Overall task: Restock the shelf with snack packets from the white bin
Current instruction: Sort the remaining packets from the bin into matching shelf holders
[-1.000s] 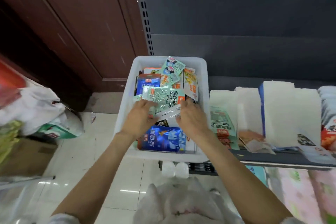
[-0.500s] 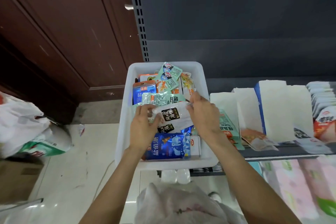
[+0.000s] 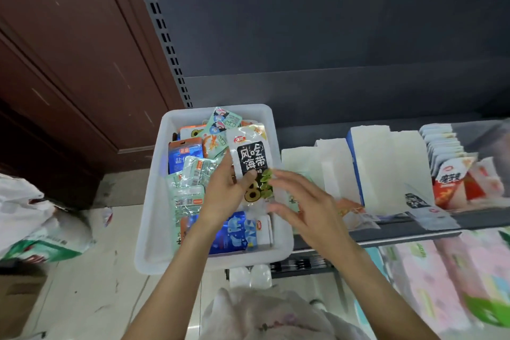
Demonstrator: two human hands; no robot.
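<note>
The left hand (image 3: 229, 196) pinches one white plastic seaweed packet with a black label panel (image 3: 252, 163), thumb across the lower front and fingers behind, holding it upright above the right half of the white rectangular plastic bin (image 3: 154, 201). The right hand (image 3: 300, 204) is just beside the packet's lower right edge with fingers spread and loosely bent; motion blur hides whether the fingertips touch it, and it grips nothing. Beneath the held packet the bin holds a loose heap of snack packets, too overlapped to count fully: two blue packets, one (image 3: 234, 232) at the bin's near edge and one (image 3: 183, 156) toward its far left corner, several pale green crinkled foil packets (image 3: 190, 182) along the left side, and two mint green cartoon packets (image 3: 223, 121) at the far edge. The bin sits at the left end of the dark grey metal shelf (image 3: 408, 225), its near edge overhanging the shelf front. To its right on the shelf stand three white cardboard display boxes (image 3: 378, 165) in a row, then a row of red and white snack packets (image 3: 452, 174) at the right end. Pink and green wrapped packs (image 3: 441, 279) fill the level below. A white plastic bag (image 3: 30, 218) lies on the pale tiled floor (image 3: 96, 284) to the left.
</note>
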